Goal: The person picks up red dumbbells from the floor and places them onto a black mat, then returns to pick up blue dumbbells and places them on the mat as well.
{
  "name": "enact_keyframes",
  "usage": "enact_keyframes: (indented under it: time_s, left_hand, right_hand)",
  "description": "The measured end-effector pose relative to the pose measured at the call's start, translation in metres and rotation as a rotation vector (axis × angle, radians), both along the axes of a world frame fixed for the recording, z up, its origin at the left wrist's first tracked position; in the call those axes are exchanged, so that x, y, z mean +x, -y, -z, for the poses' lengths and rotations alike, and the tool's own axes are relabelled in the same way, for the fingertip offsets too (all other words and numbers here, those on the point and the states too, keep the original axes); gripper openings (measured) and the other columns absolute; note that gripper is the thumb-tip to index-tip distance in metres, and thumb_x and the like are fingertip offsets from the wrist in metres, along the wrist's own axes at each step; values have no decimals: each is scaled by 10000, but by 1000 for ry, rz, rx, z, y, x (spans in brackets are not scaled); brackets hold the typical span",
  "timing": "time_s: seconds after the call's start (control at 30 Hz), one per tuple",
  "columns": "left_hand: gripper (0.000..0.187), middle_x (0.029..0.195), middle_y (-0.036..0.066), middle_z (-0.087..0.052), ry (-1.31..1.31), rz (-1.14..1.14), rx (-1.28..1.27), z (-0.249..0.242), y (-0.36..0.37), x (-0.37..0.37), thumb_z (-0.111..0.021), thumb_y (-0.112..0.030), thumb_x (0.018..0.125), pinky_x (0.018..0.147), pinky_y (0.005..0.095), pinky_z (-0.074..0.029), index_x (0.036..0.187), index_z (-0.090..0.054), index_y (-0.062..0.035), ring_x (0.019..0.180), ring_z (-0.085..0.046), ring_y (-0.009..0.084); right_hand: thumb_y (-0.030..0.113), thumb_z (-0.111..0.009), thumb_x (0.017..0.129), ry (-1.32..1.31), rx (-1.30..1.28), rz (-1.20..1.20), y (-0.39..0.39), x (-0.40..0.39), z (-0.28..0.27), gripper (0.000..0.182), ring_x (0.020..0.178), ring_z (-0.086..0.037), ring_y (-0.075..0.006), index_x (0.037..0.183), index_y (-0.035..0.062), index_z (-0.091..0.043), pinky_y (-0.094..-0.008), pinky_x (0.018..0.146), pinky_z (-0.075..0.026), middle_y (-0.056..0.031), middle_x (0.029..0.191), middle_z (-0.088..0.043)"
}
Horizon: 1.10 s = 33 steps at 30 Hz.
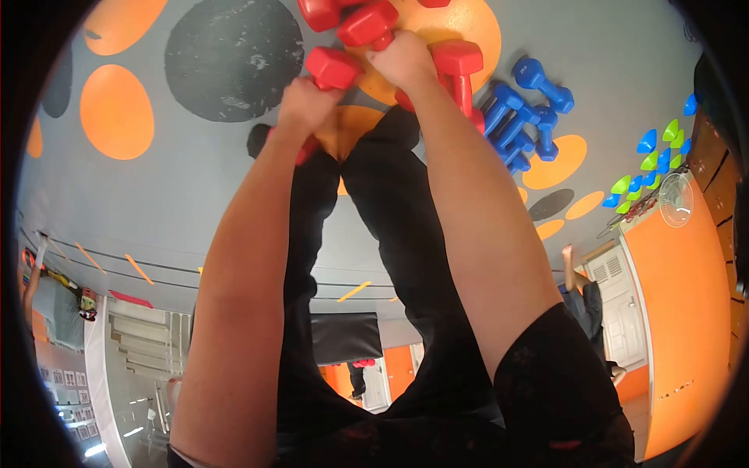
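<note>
The left hand point(308, 103) grips one red hex-headed dumbbell point(334, 68); the right hand point(403, 61) seems closed around another red dumbbell point(367, 25).

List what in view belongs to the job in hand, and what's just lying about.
In hand:
red dumbbell, in the left hand
second red dumbbell, in the right hand

Apparently just about:
loose red dumbbells
blue dumbbells
fan
</note>
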<state>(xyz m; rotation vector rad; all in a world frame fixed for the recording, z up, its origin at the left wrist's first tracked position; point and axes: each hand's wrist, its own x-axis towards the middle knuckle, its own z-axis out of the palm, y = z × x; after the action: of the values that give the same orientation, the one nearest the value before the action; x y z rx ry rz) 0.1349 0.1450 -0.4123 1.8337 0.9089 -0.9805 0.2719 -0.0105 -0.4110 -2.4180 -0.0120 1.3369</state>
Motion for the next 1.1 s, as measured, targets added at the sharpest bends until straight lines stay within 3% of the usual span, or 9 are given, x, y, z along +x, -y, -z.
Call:
enact_keyframes:
  time_s: [0.07, 0.17, 0.23, 0.43, 0.53, 0.7, 0.77, 0.97, 1.1]
  left_hand:
    - [350, 659, 109, -666, -21, -318, -256, -40, 2, -12, -730, -352, 857, 555, 344, -530, 841, -688, -5, 531, -652, 176]
    - [244, 629, 88, -645, 38, -285, -215, -123, 11, -25, -695, -251, 874, 521, 345, -500, 813, -667, -17, 531, -642, 169]
    - [181, 608, 66, -631, 95, -447, -260, -201, 17, -19, -662, -196, 890, 486, 341, -467, 806, -663, -35, 514, -621, 163]
    - [109, 594, 38, -555, 143, -625, -356, -441, 29, 10, -626, -117, 895, 437, 347, -432, 799, -589, -80, 460, -539, 164]
    - [138, 590, 65, -538, 207, -533, -394, -548, 36, 25, -604, -111, 883, 449, 358, -428, 765, -541, -76, 456, -521, 199]
    - [240, 560, 57, -498, 455, -220, -536, -689, 42, 15, -547, -121, 926, 459, 341, -426, 695, -509, -72, 467, -514, 188]
    - [169, 572, 47, -492, 507, -137, -565, -739, 49, 0, -563, -100, 912, 451, 352, -434, 752, -520, -68, 464, -505, 181]
    - [66, 590, 42, -528, 713, 281, -651, -821, 81, -16, -575, -18, 873, 444, 336, -442, 840, -547, -67, 459, -532, 175]
    - [84, 625, 38, -580, 640, 547, -769, -858, 114, -45, -613, 20, 879, 466, 322, -463, 933, -605, -44, 495, -573, 160]
  right_hand:
    - [370, -792, 790, 6, 19, 29, -2, -23, -27, 472, 1055, -723, -356, 1152, 72, -741, -434, 930, -572, -187, 1088, -763]
    - [316, -766, 808, 77, 241, 164, 24, -56, -103, 395, 1013, -714, -405, 1110, 63, -739, -459, 870, -570, -217, 1024, -752]
    - [261, -748, 819, 12, 320, 464, 32, -70, -187, 347, 1005, -711, -412, 1096, 54, -731, -458, 845, -568, -222, 996, -747]
    - [183, -755, 815, 100, 505, 794, 65, -100, -432, 294, 967, -748, -334, 1084, 65, -739, -423, 823, -570, -146, 970, -775]
    - [168, -756, 819, -117, 425, 912, 90, -109, -538, 314, 887, -754, -280, 1119, 77, -735, -406, 800, -579, -103, 951, -773]
    - [161, -745, 861, 578, 727, 988, 121, -169, -642, 253, 547, -668, -198, 1072, 33, -687, -351, 541, -530, -88, 706, -688]
    - [158, -734, 892, 514, 794, 1188, 129, -199, -710, 174, 483, -624, -166, 1001, 33, -683, -327, 476, -490, -62, 624, -634]
    - [201, -748, 930, 791, 866, 1436, 124, -271, -805, 196, 491, -605, -136, 923, 26, -661, -318, 473, -477, -39, 636, -625]
    - [159, -763, 925, 984, 751, 1512, 117, -341, -850, 157, 475, -562, -109, 1021, 56, -694, -315, 470, -457, -13, 624, -615]
